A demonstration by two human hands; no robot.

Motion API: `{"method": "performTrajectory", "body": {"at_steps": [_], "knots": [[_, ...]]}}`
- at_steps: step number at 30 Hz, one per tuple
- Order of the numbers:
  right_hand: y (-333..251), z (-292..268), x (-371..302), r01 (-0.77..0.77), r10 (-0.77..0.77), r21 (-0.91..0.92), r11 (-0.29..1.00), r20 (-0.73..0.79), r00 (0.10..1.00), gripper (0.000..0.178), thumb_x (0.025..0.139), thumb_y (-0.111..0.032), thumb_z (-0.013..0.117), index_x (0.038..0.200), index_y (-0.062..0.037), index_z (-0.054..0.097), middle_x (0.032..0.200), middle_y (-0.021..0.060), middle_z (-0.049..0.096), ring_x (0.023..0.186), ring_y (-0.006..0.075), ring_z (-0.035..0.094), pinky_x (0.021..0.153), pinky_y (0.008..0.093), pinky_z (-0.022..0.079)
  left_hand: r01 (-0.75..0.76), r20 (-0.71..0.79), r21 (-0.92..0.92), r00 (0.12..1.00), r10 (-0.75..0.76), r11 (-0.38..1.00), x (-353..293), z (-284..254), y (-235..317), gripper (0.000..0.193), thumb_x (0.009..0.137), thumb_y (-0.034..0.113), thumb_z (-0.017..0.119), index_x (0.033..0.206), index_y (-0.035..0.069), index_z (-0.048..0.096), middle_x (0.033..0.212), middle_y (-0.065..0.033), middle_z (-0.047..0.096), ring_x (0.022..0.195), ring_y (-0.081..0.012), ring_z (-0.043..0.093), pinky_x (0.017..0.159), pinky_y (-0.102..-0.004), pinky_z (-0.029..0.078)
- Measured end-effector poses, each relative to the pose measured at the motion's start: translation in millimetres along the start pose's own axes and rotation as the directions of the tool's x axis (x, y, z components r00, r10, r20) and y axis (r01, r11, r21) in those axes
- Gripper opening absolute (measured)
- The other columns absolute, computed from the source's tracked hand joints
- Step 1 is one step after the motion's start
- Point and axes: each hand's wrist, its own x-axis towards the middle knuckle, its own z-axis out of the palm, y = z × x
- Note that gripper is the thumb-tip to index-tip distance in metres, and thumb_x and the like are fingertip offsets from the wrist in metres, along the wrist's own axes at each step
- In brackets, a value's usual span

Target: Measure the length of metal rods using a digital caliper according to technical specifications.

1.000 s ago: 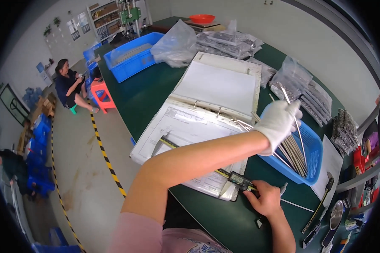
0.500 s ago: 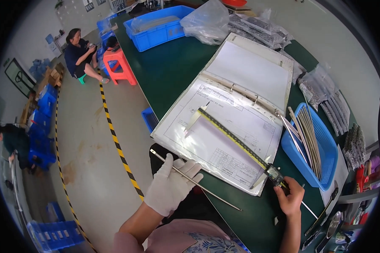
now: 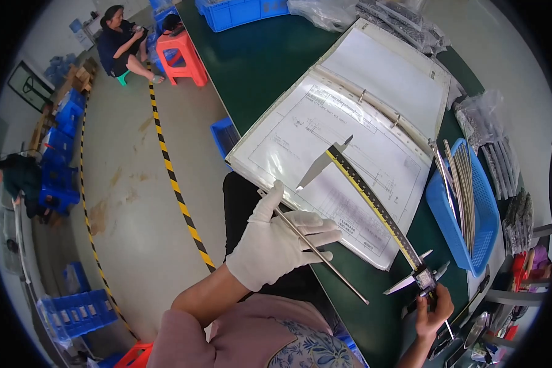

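Observation:
My left hand [image 3: 276,245], in a white glove, has a thin metal rod [image 3: 325,259] between its thumb and palm, with the other fingers stretched out. The rod slants down to the right past the green table's edge. My bare right hand [image 3: 432,310] grips a digital caliper [image 3: 374,202] by its display end. The caliper's jaws stand far apart, nothing between them, and its beam reaches up-left over an open ring binder [image 3: 276,153] with a technical drawing in a clear sleeve. The rod's upper end lies beside the binder's near corner.
A blue basket [image 3: 486,230] of several metal rods stands right of the binder. Bagged parts [image 3: 503,165] lie behind it. Tools [image 3: 472,331] lie at the lower right. A blue crate [image 3: 242,15] sits at the far edge. A person [image 3: 119,43] sits beyond a red stool [image 3: 181,55].
The caliper has turned steeper and moved down-right with my right hand. My left hand and the rod have moved right, its fingers more spread. The whole view has shifted.

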Motion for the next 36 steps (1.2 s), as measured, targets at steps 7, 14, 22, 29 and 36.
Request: {"method": "performTrajectory", "body": {"at_steps": [7,14,22,29,36], "knots": [[-2.6,4.8,-4.7,0.019,-0.019,-0.013,1.0,0.035,0.999,0.038,0.073,-0.032,0.063,0.084,0.0022,0.054,0.057,0.0072,0.044,0.043,0.0169,0.04,0.042,0.0276,0.029,0.027,0.036,0.016,0.999,-0.027,1.0,-4.5,3.3,2.3,0.08,0.076,0.069,0.033,0.094,-0.004,0.061,0.106,-0.0207,0.055,0.115,-0.0338,0.042,0.093,-0.0504,0.03],[-7.2,3.1,-4.8,-0.01,0.011,-0.016,1.0,0.052,0.999,0.036,0.073,-0.031,0.063,0.084,0.0023,0.054,0.057,0.0078,0.045,0.045,0.0185,0.041,0.043,0.0292,0.03,-0.11,0.039,0.017,0.993,0.109,0.994,-6.0,-0.3,-9.7,0.06,0.086,0.047,0.035,0.11,-0.006,0.049,0.11,-0.024,0.052,0.116,-0.0399,0.038,0.096,-0.0568,0.026],[-5.7,3.8,-8.0,-0.039,0.039,0.004,0.999,0.054,0.998,0.036,0.073,-0.031,0.062,0.084,0.0025,0.054,0.059,0.009,0.046,0.047,0.0201,0.042,0.045,0.0302,0.03,-0.227,0.123,0.323,0.973,0.197,0.919,-0.4,-13.1,-18.7,0.025,0.089,0.018,0.045,0.109,0.003,0.048,0.104,-0.0193,0.056,0.1,-0.033,0.055,0.084,-0.0447,0.047],[-8.1,4.0,-6.6,-0.026,0.026,-0.005,1.0,0.061,0.998,0.036,0.073,-0.03,0.062,0.084,0.003,0.054,0.059,0.009,0.046,0.047,0.0206,0.043,0.045,0.0304,0.031,-0.268,0.118,0.304,0.963,0.243,0.914,-1.7,-9.8,-21.8,0.024,0.091,0.015,0.039,0.112,0.004,0.043,0.099,-0.0171,0.059,0.096,-0.032,0.057,0.081,-0.0431,0.049],[-11.7,3.4,-3.1,0.022,-0.02,-0.015,1.0,0.097,0.995,0.034,0.073,-0.028,0.062,0.084,0.0036,0.055,0.061,0.0109,0.048,0.047,0.0231,0.042,0.045,0.0315,0.031,-0.324,0.14,0.34,0.946,0.293,0.883,-1.1,-11.2,-24.1,0.027,0.09,0.011,0.04,0.115,0.003,0.041,0.097,-0.0171,0.058,0.095,-0.0296,0.058,0.081,-0.0407,0.05]]}}
